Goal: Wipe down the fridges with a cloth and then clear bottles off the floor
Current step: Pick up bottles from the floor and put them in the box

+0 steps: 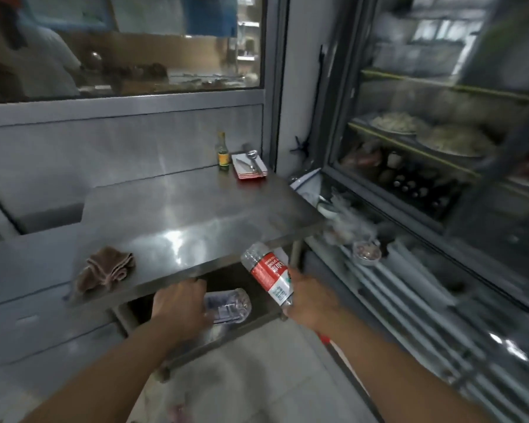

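My right hand [310, 299] grips a clear plastic bottle with a red and white label [269, 274], tilted with its base up toward the steel table's front edge. My left hand [180, 303] holds a second clear bottle with a bluish label [229, 306], lying sideways under the table top. A crumpled brown cloth [106, 270] lies on the steel table [180, 215] near its front left. The glass-door fridge [440, 141] stands to the right, its door shut, with bowls and bottles on its shelves.
A small sauce bottle [223, 152] and a stack of red-rimmed plates with a ladle [249, 167] sit at the table's back right. Small bowls [366, 253] and clutter fill the gap beside the fridge. A person stands behind the window [119, 50]. Tiled floor [242, 386] lies below.
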A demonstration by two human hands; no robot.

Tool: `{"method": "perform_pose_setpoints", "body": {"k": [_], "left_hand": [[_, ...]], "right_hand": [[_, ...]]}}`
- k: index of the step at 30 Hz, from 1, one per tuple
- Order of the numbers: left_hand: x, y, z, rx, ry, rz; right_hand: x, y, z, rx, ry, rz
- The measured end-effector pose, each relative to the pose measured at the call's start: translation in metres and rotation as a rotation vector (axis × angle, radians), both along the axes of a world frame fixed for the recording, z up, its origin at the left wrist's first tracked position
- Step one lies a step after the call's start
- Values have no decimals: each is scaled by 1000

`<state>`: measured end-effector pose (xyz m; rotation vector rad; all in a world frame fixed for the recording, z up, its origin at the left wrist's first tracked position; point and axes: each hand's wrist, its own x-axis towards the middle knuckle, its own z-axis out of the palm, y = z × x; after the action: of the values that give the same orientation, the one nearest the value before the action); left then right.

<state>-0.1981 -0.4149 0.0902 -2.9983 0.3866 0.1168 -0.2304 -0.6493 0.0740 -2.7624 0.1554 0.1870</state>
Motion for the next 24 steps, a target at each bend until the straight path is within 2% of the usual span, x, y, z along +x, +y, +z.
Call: {"method": "perform_pose_setpoints", "body": {"k": [5, 12, 18, 24], "left_hand": [[-24, -18, 1, -56, 57, -231], [-93, -90, -1, -86, 85, -523], [-194, -157, 2, -59, 91, -800], [-345, -201, 5, -24, 83, -1015]], "right_hand": [[-93, -10, 10, -13, 10, -242], [-233, -37, 22, -40, 63, -529], [-377, -53, 18, -56, 106, -782], [-545, -46, 18, -34, 108, -1009]]}}
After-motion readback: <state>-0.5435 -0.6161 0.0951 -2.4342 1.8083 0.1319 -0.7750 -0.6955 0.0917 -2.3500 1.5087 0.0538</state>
